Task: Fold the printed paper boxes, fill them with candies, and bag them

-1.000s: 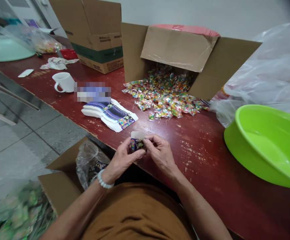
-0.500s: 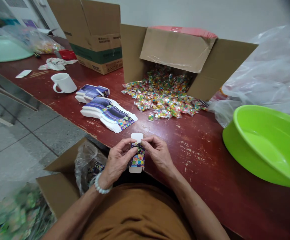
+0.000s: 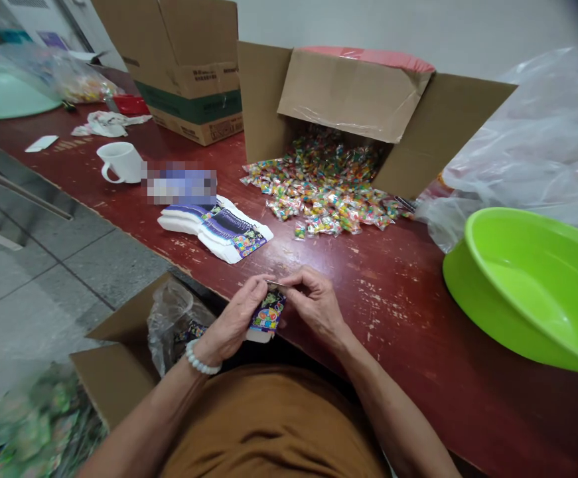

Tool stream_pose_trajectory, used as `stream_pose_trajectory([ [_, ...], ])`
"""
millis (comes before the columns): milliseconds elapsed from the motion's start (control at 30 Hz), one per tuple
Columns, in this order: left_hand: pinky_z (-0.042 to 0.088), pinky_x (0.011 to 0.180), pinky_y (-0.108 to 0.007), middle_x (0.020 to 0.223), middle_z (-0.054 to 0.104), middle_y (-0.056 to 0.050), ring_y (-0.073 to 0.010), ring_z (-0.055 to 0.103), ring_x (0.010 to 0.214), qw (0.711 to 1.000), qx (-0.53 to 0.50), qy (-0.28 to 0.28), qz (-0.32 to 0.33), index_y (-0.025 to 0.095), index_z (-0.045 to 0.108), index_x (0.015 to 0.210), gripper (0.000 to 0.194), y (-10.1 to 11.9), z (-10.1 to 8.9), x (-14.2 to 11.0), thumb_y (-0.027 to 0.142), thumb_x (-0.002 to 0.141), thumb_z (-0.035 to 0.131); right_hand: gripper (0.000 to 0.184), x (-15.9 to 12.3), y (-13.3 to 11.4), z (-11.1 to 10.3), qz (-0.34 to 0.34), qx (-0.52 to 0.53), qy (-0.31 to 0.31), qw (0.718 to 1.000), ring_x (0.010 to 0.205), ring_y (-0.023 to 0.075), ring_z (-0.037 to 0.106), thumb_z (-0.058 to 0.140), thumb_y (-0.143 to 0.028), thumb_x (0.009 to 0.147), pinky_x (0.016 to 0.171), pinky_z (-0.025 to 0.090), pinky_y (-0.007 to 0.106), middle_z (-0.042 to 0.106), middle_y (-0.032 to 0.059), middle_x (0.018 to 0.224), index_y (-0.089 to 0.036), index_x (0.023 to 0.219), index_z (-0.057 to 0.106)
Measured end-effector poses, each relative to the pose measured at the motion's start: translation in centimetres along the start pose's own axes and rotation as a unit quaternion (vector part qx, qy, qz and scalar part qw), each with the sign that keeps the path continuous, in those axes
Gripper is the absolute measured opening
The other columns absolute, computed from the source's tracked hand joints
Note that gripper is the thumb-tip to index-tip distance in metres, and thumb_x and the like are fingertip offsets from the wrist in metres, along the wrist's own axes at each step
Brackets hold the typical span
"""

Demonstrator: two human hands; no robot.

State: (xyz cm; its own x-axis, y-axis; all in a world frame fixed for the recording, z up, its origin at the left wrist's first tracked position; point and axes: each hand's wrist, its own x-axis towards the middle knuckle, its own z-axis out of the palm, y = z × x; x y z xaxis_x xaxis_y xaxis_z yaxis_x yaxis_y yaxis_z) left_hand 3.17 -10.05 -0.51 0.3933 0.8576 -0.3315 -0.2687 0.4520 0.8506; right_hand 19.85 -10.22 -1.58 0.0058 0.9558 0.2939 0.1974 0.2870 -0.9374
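Over the table's front edge, a small printed candy box (image 3: 267,317), dark with colourful pictures, is held between both hands. My left hand (image 3: 241,309), with a beaded bracelet on its wrist, grips the box along its left side. The fingers of my right hand (image 3: 316,302) pinch the top flap, which now shows edge-on. A white flap sticks out at the box's lower end. Beyond my hands lies a stack of flattened candy boxes (image 3: 214,226). Wrapped candies (image 3: 326,209) spill from an open cardboard box (image 3: 353,99) lying on its side.
To the right stands a green basin (image 3: 532,305), with clear plastic bags (image 3: 527,146) behind it. A white mug (image 3: 122,162) and a tall carton (image 3: 189,93) are at the left. Below the edge sits an open carton (image 3: 119,378) lined with plastic.
The candy box first pointed away with its flap up, then stood lengthwise showing its printed face. Now it tilts, and its top flap is bent over under my fingers.
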Motion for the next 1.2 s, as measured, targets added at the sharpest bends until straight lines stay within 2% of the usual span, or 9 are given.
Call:
stream_pose_trajectory([
  [100,0.051,0.042,-0.027,0.076,0.069,-0.004,-0.0173,0.065,0.046,0.997,-0.023,-0.023,-0.068,0.020,0.052,0.131,0.055,-0.1,0.3,0.1,0.058,0.092,0.050,0.016,-0.1,-0.1,0.0,0.021,0.003,-0.071,0.997,0.074,0.0152,0.062,0.065,-0.035,0.088,0.065,0.049,0.027,0.072,0.0053,0.092,-0.021,0.090,0.073],
  [267,0.046,0.038,-0.023,0.071,0.068,-0.005,-0.0151,0.061,0.041,0.998,-0.007,-0.006,-0.062,0.018,0.052,0.136,0.064,-0.3,0.7,0.5,0.063,0.094,0.039,0.020,0.8,-0.6,0.0,0.156,0.140,-0.121,0.970,0.050,0.0075,0.056,0.070,-0.038,0.082,0.052,0.048,0.024,0.075,0.0048,0.099,-0.018,0.083,0.066],
  [467,0.047,0.041,-0.022,0.073,0.070,-0.006,-0.0131,0.059,0.044,0.998,0.055,0.007,0.004,0.015,0.058,0.133,0.067,-0.1,0.6,0.7,0.065,0.090,0.047,0.025,2.4,-1.1,0.6,0.252,0.243,-0.095,0.932,0.041,0.0101,0.055,0.080,-0.034,0.067,0.040,0.044,0.023,0.072,0.0031,0.072,-0.015,0.077,0.067],
  [600,0.048,0.043,-0.023,0.074,0.070,-0.006,-0.0129,0.059,0.045,0.998,0.058,0.010,0.027,0.016,0.057,0.134,0.065,-0.2,0.2,0.8,0.062,0.090,0.049,0.024,2.2,-1.1,1.1,0.232,0.247,-0.058,0.939,0.041,0.0083,0.054,0.079,-0.035,0.068,0.040,0.043,0.023,0.074,0.0059,0.085,-0.016,0.072,0.064],
  [700,0.048,0.042,-0.023,0.074,0.069,-0.004,-0.0131,0.060,0.045,0.999,0.038,0.011,0.023,0.018,0.054,0.137,0.063,-0.2,0.2,0.8,0.061,0.091,0.050,0.020,1.2,-1.4,1.2,0.133,0.167,-0.078,0.974,0.049,0.0080,0.056,0.071,-0.035,0.079,0.049,0.047,0.025,0.073,0.0058,0.099,-0.018,0.073,0.064],
  [833,0.048,0.038,-0.025,0.081,0.069,-0.004,-0.0128,0.059,0.042,0.999,-0.020,0.017,-0.029,0.023,0.055,0.135,0.059,-0.1,0.3,0.7,0.061,0.090,0.050,0.010,0.4,-1.3,0.8,-0.044,-0.006,-0.102,0.994,0.086,0.0162,0.064,0.067,-0.031,0.086,0.082,0.051,0.032,0.071,0.0053,0.102,-0.021,0.089,0.069],
  [1000,0.055,0.055,-0.029,0.086,0.069,-0.004,-0.0164,0.067,0.059,0.997,-0.073,0.004,-0.034,0.026,0.053,0.122,0.043,-0.5,0.0,-0.5,0.044,0.086,0.067,0.027,5.2,1.6,-1.1,-0.016,-0.129,-0.147,0.981,0.091,0.0180,0.065,0.049,-0.038,0.097,0.083,0.051,0.030,0.071,0.0055,0.098,-0.019,0.099,0.069],
  [1133,0.053,0.071,-0.027,0.095,0.070,-0.007,-0.0158,0.068,0.077,0.990,-0.107,-0.010,-0.090,0.022,0.054,0.115,0.037,-1.8,-0.3,-2.6,0.039,0.085,0.069,0.045,10.5,4.5,-1.9,-0.003,-0.457,-0.086,0.885,0.128,0.0274,0.048,0.058,-0.022,0.089,0.105,0.039,0.039,0.054,0.0163,0.140,-0.013,0.133,0.054],
  [1200,0.052,0.073,-0.027,0.098,0.070,-0.009,-0.0153,0.065,0.079,0.989,-0.084,-0.016,-0.120,0.020,0.056,0.111,0.036,-2.4,-1.3,-3.5,0.040,0.085,0.070,0.043,11.6,5.5,-1.7,0.006,-0.508,-0.091,0.856,0.127,0.0298,0.047,0.054,-0.014,0.088,0.104,0.039,0.041,0.052,0.0192,0.141,-0.010,0.131,0.056],
])
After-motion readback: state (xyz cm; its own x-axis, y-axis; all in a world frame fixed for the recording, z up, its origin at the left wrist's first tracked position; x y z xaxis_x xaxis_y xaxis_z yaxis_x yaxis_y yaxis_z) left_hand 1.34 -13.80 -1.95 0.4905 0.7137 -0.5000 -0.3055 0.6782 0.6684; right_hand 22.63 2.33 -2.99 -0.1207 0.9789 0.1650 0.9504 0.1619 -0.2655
